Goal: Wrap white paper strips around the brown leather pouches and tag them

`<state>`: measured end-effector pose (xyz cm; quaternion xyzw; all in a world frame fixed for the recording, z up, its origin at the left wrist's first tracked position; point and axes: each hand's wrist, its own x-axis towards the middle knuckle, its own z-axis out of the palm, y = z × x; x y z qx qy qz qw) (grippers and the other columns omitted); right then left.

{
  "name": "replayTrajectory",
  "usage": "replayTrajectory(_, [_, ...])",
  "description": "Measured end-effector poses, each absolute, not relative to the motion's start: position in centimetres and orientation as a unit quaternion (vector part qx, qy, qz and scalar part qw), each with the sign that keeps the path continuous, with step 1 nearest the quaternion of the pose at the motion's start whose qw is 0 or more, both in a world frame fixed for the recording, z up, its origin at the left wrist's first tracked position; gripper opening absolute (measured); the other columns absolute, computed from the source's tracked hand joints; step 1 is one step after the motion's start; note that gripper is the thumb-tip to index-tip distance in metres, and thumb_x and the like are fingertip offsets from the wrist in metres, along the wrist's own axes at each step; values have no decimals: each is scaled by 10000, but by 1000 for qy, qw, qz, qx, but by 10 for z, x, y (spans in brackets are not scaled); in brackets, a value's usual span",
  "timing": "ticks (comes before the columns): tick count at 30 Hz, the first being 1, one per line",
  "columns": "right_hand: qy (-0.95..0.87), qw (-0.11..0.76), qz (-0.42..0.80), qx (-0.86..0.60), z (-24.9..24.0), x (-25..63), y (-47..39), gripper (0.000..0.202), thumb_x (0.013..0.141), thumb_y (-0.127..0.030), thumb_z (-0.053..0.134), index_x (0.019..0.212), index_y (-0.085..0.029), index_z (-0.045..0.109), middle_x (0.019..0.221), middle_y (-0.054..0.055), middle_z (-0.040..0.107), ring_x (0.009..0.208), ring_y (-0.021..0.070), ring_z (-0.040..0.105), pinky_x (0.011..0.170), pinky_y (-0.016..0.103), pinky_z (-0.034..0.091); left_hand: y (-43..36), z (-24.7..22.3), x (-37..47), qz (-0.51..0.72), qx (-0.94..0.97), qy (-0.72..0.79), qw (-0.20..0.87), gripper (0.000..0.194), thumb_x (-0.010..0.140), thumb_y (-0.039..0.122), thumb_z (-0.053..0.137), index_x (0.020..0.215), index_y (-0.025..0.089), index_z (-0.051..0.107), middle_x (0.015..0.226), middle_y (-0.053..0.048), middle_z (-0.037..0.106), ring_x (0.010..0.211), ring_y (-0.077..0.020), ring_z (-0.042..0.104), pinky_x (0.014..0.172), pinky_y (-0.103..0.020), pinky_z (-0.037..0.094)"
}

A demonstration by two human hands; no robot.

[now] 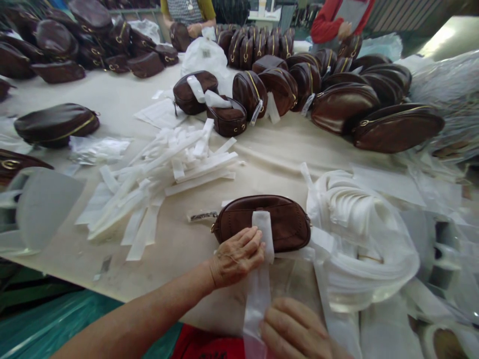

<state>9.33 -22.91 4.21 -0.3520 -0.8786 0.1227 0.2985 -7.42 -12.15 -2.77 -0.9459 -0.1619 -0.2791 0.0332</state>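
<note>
A small dark brown leather pouch lies on the table in front of me, with a chain and metal fitting at its left end. A white translucent strip runs over the pouch's middle and down towards me. My left hand is at the pouch's lower edge, its bent fingers pressed together on the strip. Lower down, my right hand is blurred by motion and closed at the strip's lower part. Its fingertips are partly hidden.
Loose white strips are heaped to the left, and a large roll of white strip sits to the right. Brown bags crowd the table's far side, with more piled at back left. Two people stand across the table.
</note>
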Motion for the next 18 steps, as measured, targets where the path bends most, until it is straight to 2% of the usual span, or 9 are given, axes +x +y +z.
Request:
replayTrajectory(3, [-864,316,144,-363,35,96,-222,264,927,-74,358,856,-132,605,699,64,649,655,143,586,637,248,483,-122,-26,-74,-288,-942,-170,25,178,885,111,468,1025,62,565,1109,-178,584,1149,-287,524,944,-423,506])
replayTrajectory(6, [-861,309,199,-352,24,101,-223,232,928,-119,384,825,-159,588,687,39,632,608,128,557,570,233,456,-123,-25,-74,-296,-939,-171,28,185,887,112,457,1029,64,566,1110,-173,586,1147,-283,525,942,-419,508])
replayTrajectory(8, [-861,320,211,-333,27,110,-222,170,924,-169,430,927,-182,599,755,37,655,640,126,578,582,221,464,-123,-25,-74,-299,-939,-168,32,186,886,114,458,1031,66,565,1104,-171,589,1145,-279,528,940,-415,508])
replayTrajectory(10, [-846,347,215,-342,40,123,-213,225,912,-223,478,1116,-205,571,884,58,677,751,140,621,651,216,492,-123,-26,-74,-300,-939,-166,33,192,881,112,460,1034,64,565,1103,-177,589,1142,-282,530,938,-416,508])
replayTrajectory(12, [-808,352,242,-406,56,137,-189,337,897,-286,511,1225,-209,526,986,78,671,860,162,634,727,227,506,-123,-27,-74,-298,-939,-169,31,202,867,103,465,1038,62,564,1107,-184,588,1147,-288,527,940,-424,504])
replayTrajectory(13, [-780,322,276,-459,62,143,-171,359,886,-320,526,1228,-213,531,1014,79,664,896,175,632,766,248,507,-123,-28,-75,-297,-939,-169,29,210,859,96,465,1042,61,563,1111,-186,586,1153,-291,522,943,-430,500])
replayTrajectory(15, [-701,321,277,-573,61,149,-124,274,867,-323,538,1104,-205,603,969,67,669,850,175,633,768,272,503,-124,-29,-75,-291,-941,-169,25,230,844,87,465,1051,61,564,1118,-190,585,1167,-297,512,948,-444,493])
replayTrajectory(18, [-597,252,307,-698,33,148,-46,341,757,-240,620,1086,-149,606,1062,112,648,952,221,604,846,340,464,-124,-30,-76,-287,-943,-169,22,241,842,88,461,1052,61,576,1125,-191,587,1164,-302,516,949,-445,494])
